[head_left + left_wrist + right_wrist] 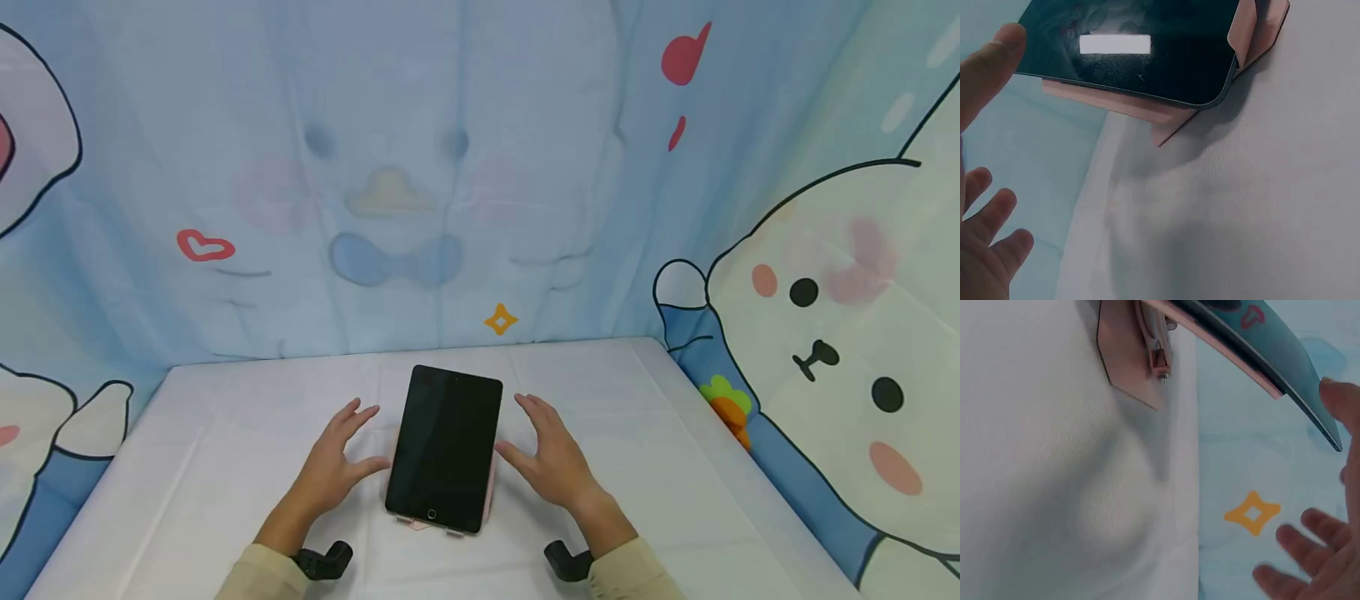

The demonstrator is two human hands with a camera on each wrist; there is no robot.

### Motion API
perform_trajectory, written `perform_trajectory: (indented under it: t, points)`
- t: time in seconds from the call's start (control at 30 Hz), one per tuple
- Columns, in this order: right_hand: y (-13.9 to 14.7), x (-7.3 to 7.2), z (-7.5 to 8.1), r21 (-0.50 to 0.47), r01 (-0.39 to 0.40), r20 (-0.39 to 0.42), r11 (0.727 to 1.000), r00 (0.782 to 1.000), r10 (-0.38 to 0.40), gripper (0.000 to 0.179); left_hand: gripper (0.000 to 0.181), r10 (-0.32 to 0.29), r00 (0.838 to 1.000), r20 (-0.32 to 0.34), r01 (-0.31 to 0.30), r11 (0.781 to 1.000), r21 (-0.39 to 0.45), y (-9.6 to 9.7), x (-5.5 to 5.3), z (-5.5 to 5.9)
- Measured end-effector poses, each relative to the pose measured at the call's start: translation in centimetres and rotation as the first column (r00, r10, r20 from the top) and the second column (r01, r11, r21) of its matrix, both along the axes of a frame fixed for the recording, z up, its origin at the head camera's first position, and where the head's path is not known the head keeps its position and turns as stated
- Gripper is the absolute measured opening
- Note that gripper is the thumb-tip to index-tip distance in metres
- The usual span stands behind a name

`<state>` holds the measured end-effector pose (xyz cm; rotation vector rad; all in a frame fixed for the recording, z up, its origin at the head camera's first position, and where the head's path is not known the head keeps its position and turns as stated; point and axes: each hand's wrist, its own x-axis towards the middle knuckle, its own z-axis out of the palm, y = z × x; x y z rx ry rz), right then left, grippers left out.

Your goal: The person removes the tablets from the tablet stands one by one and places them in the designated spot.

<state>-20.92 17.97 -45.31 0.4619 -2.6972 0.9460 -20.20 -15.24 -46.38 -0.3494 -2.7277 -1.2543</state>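
Note:
A tablet (446,446) with a dark screen leans back on a rose-pink metal stand (1129,362), its home button toward the person. Two small lips of the stand hook over the tablet's lower edge. My left hand (330,462) is on the left side of the tablet, fingers spread and thumb pointing at its edge. On the opposite side, my right hand (553,467) holds the same loose, spread pose. In both wrist views a thumb tip overlaps the tablet's edge, and the other fingers hang in the air. Neither hand grips anything.
A white cloth (225,442) covers the table under the stand. Behind it hangs a light blue curtain (525,208) with cartoon prints, continuing along both sides. Each wrist wears a black camera mount, the left one (324,562) and the right one (567,562).

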Motion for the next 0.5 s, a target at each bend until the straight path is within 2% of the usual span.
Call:
perform_trajectory:
  t: [0.1,0.27,0.37,0.5]
  points:
    - [-0.4,-0.1,0.1,-0.149,-0.056,0.037,0.987,0.997,0.062,0.076,0.069,-0.016,0.999,0.035,0.012,0.995,0.104,0.6,-0.7,0.0]
    - [-1.3,-0.2,0.3,-0.388,-0.095,0.138,0.917,0.978,0.159,0.073,0.064,-0.064,0.991,0.114,0.031,0.962,0.271,1.9,-1.9,0.0]
    - [-1.8,-0.2,0.3,-0.457,-0.091,0.175,0.885,0.966,0.19,0.069,0.061,-0.096,0.986,0.135,0.046,0.941,0.334,2.7,-2.4,0.1]
    - [-2.2,-0.3,0.3,-0.477,-0.072,0.198,0.876,0.962,0.186,0.066,0.058,-0.115,0.983,0.144,0.058,0.933,0.354,3.6,-2.9,0.5]
